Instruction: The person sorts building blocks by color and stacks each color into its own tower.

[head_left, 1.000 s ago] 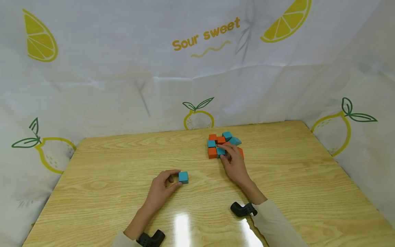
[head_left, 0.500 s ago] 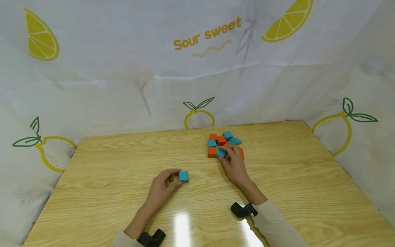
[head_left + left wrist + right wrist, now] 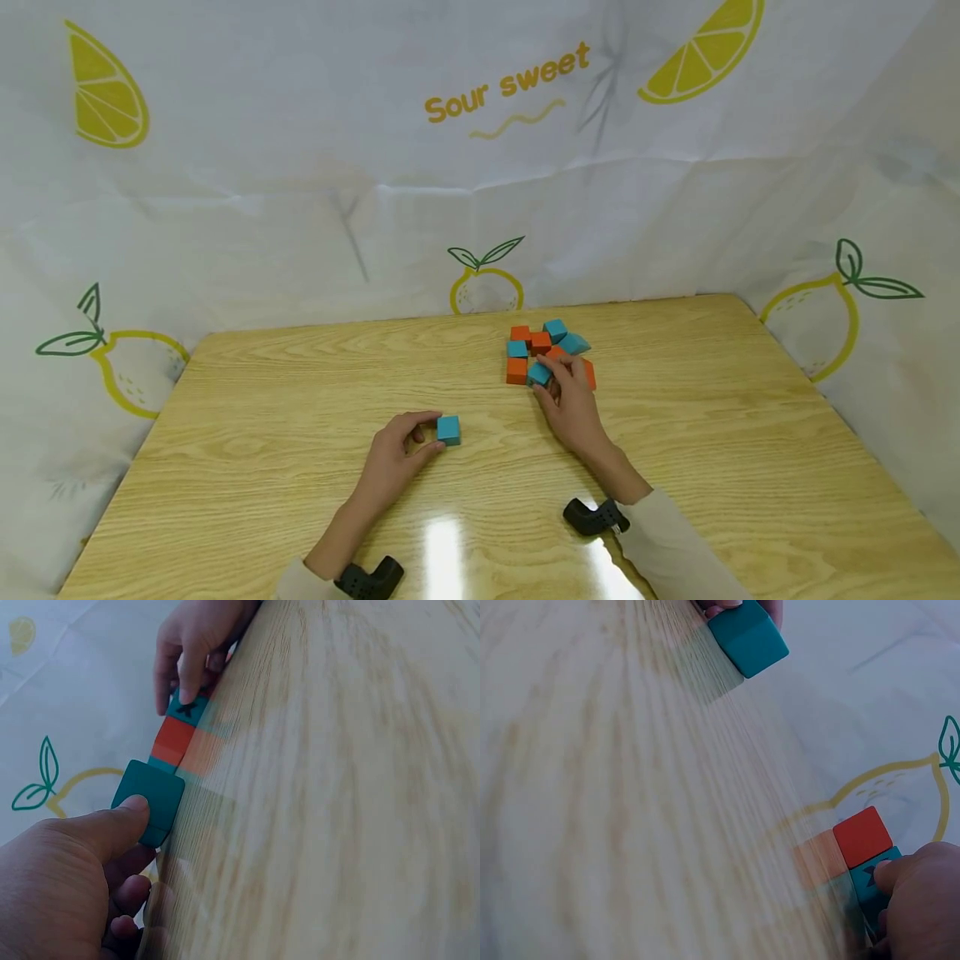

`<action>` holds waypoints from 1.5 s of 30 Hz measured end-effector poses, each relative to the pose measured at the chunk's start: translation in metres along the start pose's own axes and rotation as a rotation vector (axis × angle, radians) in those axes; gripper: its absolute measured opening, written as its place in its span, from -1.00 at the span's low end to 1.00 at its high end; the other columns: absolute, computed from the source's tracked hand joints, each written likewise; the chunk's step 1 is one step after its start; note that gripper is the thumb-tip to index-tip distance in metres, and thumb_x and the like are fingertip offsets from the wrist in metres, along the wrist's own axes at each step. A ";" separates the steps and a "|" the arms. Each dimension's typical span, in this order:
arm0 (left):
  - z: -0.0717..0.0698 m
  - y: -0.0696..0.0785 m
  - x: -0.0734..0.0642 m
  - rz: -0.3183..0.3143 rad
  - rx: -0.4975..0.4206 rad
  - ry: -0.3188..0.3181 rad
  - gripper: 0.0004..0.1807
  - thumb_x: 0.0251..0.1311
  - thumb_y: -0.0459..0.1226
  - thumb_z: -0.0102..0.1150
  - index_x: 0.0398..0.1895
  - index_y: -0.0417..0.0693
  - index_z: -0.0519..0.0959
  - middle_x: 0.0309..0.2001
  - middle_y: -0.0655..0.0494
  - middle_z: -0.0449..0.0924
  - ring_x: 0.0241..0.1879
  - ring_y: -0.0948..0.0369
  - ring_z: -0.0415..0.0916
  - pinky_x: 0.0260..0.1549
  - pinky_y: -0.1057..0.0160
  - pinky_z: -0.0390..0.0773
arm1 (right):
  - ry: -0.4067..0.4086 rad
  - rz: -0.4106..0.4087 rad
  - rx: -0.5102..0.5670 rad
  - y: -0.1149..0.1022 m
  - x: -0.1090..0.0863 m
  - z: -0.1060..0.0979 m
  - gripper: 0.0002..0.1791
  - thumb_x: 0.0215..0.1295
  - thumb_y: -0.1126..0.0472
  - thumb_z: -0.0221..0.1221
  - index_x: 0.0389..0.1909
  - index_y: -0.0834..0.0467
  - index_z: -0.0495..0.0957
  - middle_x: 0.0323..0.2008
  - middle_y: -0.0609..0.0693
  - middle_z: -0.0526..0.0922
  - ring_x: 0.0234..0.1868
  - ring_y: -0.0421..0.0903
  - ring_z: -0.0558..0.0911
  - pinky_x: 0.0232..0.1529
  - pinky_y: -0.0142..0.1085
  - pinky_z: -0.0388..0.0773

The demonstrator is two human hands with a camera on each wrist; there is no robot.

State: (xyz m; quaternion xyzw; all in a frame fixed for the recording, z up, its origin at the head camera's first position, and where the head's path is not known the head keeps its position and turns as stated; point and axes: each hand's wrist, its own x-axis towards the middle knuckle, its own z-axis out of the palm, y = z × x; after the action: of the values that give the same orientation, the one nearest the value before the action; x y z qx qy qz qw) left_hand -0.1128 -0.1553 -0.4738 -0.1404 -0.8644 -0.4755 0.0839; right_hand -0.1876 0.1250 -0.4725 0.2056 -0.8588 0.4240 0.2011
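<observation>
My left hand point(image 3: 390, 458) pinches a blue cube point(image 3: 448, 429) between thumb and fingers on the wooden table. In the left wrist view the thumb presses on one face of that cube. Farther right, my right hand point(image 3: 573, 408) grips a second blue cube point(image 3: 538, 375) at the near side of a group of blocks. A dark mark shows on this cube's face in the right wrist view, partly behind the thumb. It sits turned at an angle, right beside an orange-red cube point(image 3: 517, 371). My right fingers hide part of the group.
Around the right hand lie another blue cube point(image 3: 517, 348), more orange-red cubes point(image 3: 540, 342), a blue block with a sloped shape point(image 3: 574, 343) and an orange-red block point(image 3: 589, 375). A white cloth printed with lemons point(image 3: 300, 250) hangs behind the table point(image 3: 300, 383).
The blue cube in my right hand has turned from square-on to an angle beside the orange-red cube. My left hand keeps its hold on its cube in place.
</observation>
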 end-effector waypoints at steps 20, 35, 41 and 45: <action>0.000 0.000 0.000 0.020 -0.010 0.008 -0.55 0.06 -0.34 0.38 0.08 -0.06 0.59 -0.28 0.15 0.52 -0.37 0.24 0.33 -0.47 0.33 0.30 | 0.014 -0.011 0.021 0.000 -0.005 -0.003 -0.56 0.21 0.50 0.21 0.14 0.35 0.48 0.02 0.24 0.37 -0.38 -0.13 0.44 -0.46 -0.36 0.39; 0.003 0.000 0.002 0.048 0.003 0.011 -0.54 0.04 -0.34 0.39 0.07 -0.10 0.59 -0.28 0.16 0.53 -0.37 0.24 0.35 -0.46 0.34 0.32 | 0.025 -0.026 -0.013 0.002 -0.006 -0.003 -0.54 0.15 0.53 0.25 0.11 0.38 0.49 0.00 0.26 0.42 -0.41 -0.09 0.45 -0.48 -0.36 0.37; 0.003 0.000 0.001 0.038 0.003 0.007 -0.52 0.05 -0.33 0.38 0.10 -0.09 0.57 -0.32 0.16 0.49 -0.38 0.24 0.32 -0.46 0.33 0.31 | 0.007 0.013 -0.032 0.002 -0.006 -0.003 -0.53 0.17 0.47 0.26 0.15 0.34 0.47 -0.11 0.18 0.51 -0.44 -0.14 0.44 -0.50 -0.34 0.38; 0.002 0.000 0.000 0.042 0.011 0.017 -0.53 0.04 -0.33 0.38 0.10 -0.09 0.58 -0.36 0.15 0.46 -0.40 0.23 0.31 -0.47 0.33 0.29 | -0.021 0.051 -0.038 0.001 -0.006 -0.002 -0.52 0.20 0.41 0.27 0.17 0.30 0.47 -0.24 0.09 0.51 -0.46 -0.16 0.43 -0.49 -0.33 0.39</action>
State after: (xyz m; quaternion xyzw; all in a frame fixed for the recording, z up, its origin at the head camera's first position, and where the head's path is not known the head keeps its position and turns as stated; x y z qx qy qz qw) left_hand -0.1130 -0.1536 -0.4754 -0.1538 -0.8631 -0.4701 0.1019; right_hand -0.1834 0.1287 -0.4750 0.1844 -0.8737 0.4103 0.1850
